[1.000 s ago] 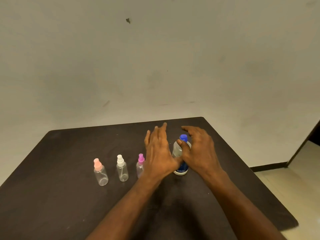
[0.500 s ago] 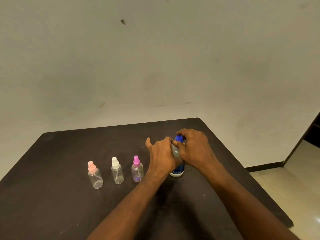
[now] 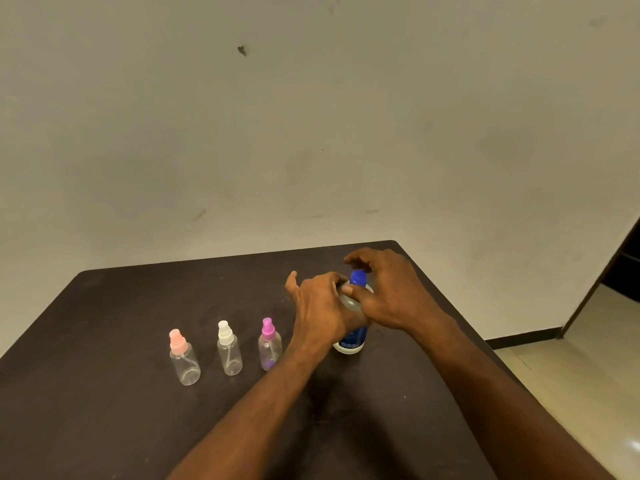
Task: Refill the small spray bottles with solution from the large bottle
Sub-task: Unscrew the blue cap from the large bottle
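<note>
The large clear bottle (image 3: 350, 342) with a blue label and a blue cap (image 3: 358, 277) stands upright on the dark table (image 3: 104, 427). My left hand (image 3: 320, 308) grips its body from the left side. My right hand (image 3: 393, 291) arches over the cap with its fingers lifted a little off it, and its thumb touches the bottle's shoulder. To the left stand three small clear spray bottles in a row: one with a peach top (image 3: 184, 362), one with a white top (image 3: 229, 355) and one with a magenta top (image 3: 269, 348). All three are capped.
The table's far edge meets a plain pale wall (image 3: 311, 133). Its right edge drops to a tiled floor (image 3: 585, 375), with a dark doorway (image 3: 623, 271) at the far right. Bare tabletop lies in front of the bottles.
My left hand has closed round the large bottle's body. My right hand first clasped the blue cap, then lifted its fingers off it.
</note>
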